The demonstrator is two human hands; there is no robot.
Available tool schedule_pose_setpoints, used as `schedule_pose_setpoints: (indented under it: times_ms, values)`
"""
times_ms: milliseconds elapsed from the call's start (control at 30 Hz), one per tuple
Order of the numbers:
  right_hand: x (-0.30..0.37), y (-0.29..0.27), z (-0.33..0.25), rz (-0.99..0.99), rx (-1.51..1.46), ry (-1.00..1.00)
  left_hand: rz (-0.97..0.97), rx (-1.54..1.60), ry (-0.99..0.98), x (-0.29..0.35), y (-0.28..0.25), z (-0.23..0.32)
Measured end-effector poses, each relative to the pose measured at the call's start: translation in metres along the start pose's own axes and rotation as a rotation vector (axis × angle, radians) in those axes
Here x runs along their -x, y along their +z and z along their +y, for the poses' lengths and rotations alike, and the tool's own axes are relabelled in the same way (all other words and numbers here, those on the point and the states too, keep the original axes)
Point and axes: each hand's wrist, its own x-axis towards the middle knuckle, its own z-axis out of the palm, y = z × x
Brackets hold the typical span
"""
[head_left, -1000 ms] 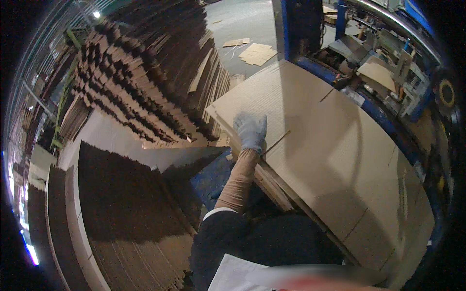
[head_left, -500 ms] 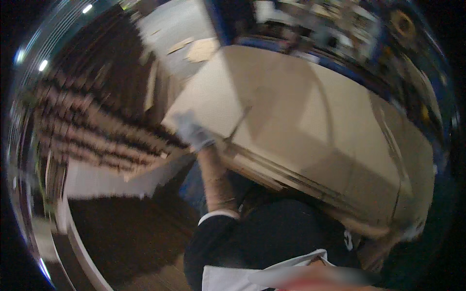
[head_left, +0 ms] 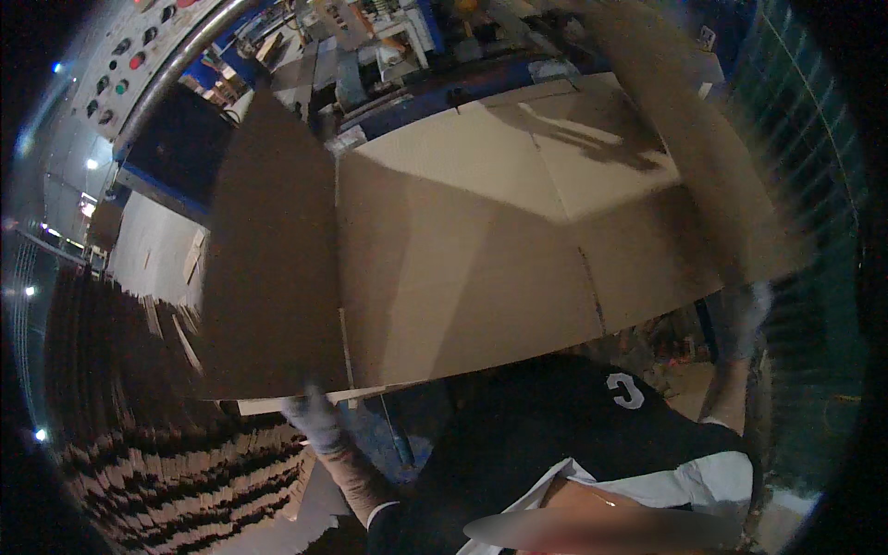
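Note:
A large brown cardboard sheet [head_left: 462, 250] with crease lines spreads before me. Its left panel [head_left: 268, 259] and right panel [head_left: 731, 176] bend up from the creases. At the near left corner my left hand [head_left: 314, 421], in a pale glove, is closed on the edge, its fingertips partly hidden by the board. My right hand [head_left: 747, 319], gloved and blurred, grips the near right corner. Under the left part of the sheet, the pale edge of another board [head_left: 259, 405] sticks out.
Beyond the sheet stands a blue machine [head_left: 425, 106] with metal parts. A control panel [head_left: 129, 60] with coloured buttons is at the far left. Tall stacks of cardboard [head_left: 194, 481] rise on my left. Green mesh fencing [head_left: 814, 185] runs along the right.
My view has swung leftward relative to the stacks and machine. The sheet now lies across in front of me with its side panels raised, and both hands are at its near corners.

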Motion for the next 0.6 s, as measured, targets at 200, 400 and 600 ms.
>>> schedule_pose_setpoints:
  times_ms: [200,400,600]
  values:
    - [-0.006,0.034,-0.047,-0.592,-0.366,-0.553,-0.715,-0.474,0.568,-0.005,0.076,0.020]
    - [-0.036,0.070,-0.045,-0.655,-0.262,-0.743,-0.816,-0.587,0.586,-0.018,0.089,0.025]
    - [-0.085,0.132,-0.052,-0.524,-0.332,-0.731,-0.605,-0.500,0.581,-0.062,0.095,-0.010]
